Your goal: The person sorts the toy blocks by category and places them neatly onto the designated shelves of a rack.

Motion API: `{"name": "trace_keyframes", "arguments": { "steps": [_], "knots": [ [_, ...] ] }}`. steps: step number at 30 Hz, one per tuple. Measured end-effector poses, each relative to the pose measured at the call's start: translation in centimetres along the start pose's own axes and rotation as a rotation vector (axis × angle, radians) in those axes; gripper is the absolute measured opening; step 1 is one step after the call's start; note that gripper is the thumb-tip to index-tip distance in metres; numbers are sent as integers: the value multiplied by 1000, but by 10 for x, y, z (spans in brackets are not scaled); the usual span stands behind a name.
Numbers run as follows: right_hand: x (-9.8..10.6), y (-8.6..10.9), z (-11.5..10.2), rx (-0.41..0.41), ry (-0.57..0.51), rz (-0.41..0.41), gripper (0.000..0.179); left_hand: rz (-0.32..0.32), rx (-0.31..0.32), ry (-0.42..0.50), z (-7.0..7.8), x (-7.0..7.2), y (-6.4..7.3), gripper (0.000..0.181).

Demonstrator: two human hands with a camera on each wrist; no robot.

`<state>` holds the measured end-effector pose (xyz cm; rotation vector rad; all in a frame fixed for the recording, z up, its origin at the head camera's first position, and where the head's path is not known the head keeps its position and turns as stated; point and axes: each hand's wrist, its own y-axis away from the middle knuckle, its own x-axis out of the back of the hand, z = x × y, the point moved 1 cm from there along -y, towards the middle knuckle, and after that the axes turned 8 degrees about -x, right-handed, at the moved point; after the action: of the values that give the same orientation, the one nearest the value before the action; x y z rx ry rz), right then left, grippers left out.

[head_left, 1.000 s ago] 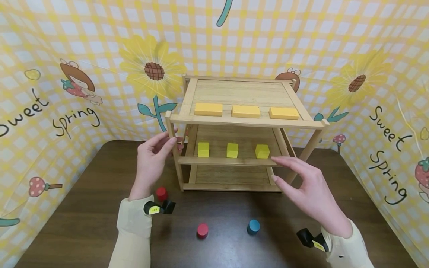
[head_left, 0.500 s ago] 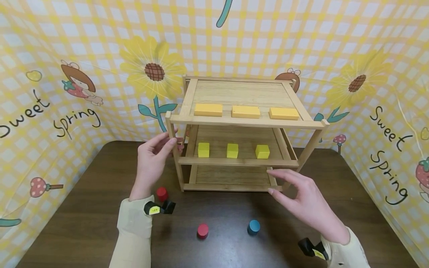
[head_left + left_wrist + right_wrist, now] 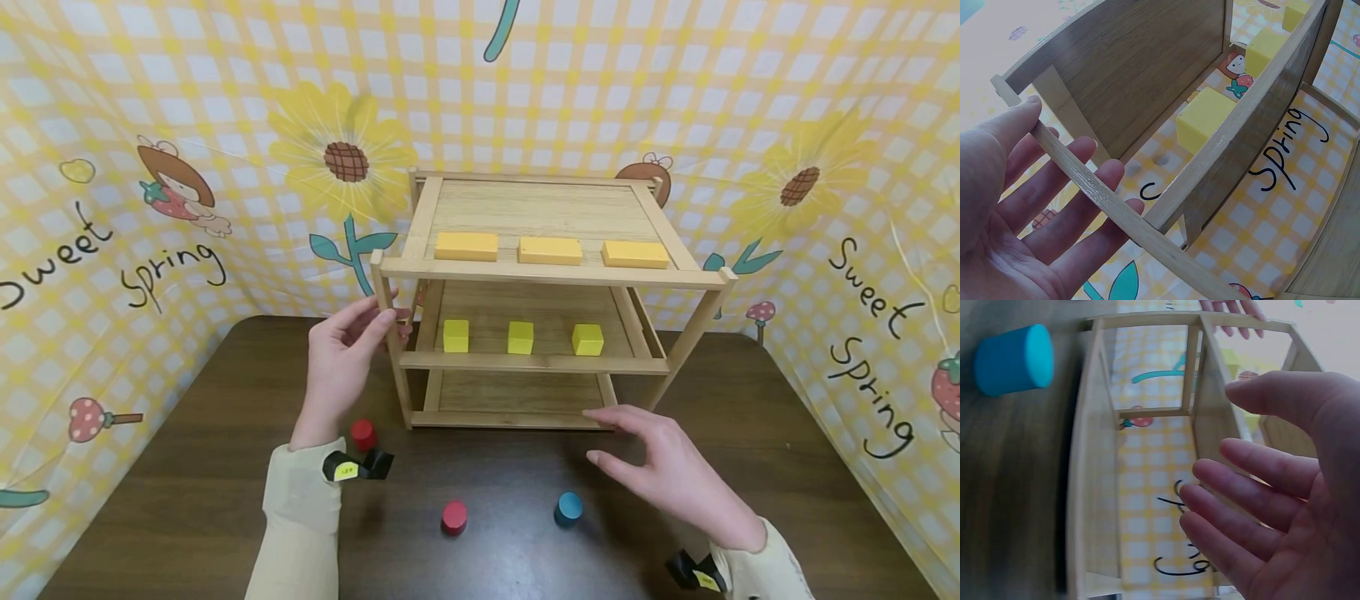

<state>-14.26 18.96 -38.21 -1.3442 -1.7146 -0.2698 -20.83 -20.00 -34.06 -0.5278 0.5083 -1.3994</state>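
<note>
A three-tier wooden shelf rack (image 3: 487,362) stands on the table. My left hand (image 3: 336,362) holds its front left post (image 3: 1088,184), thumb in front and fingers behind. My right hand (image 3: 671,471) is in front of the rack's lower right corner, thumb and fingers apart, with nothing between them. To its left a blue cylinder (image 3: 568,509) stands on the table; it also shows in the right wrist view as a blue cylinder (image 3: 1013,360). One red cylinder (image 3: 453,517) stands further left, and another red cylinder (image 3: 363,435) is beside my left wrist.
Three yellow-orange blocks (image 3: 550,251) lie in a row on the top shelf. Three yellow cubes (image 3: 521,337) line the middle shelf's front. Checked yellow cloth (image 3: 525,100) rises behind and beside the dark wooden table (image 3: 187,500).
My right hand has come down and slightly left, from beside the middle shelf to below the bottom shelf's right end. My left hand stays at the post.
</note>
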Motion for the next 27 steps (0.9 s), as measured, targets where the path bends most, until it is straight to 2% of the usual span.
{"name": "trace_keyframes", "arguments": {
  "steps": [5,10,15,22,27],
  "knots": [
    [-9,4,7,-34,-9,-83,40,7,3,-14,0,0,0,32],
    [-18,7,13,-101,-20,-209,50,12,8,2,0,-1,0,30],
    [-27,11,18,-117,-45,-314,54,9,7,18,0,-1,0,31],
    [-36,13,22,-131,-99,-414,50,12,4,1,-1,0,0,31],
    [-41,14,23,-153,-149,-444,43,11,-1,-7,-1,0,0,31]
  ]
}}
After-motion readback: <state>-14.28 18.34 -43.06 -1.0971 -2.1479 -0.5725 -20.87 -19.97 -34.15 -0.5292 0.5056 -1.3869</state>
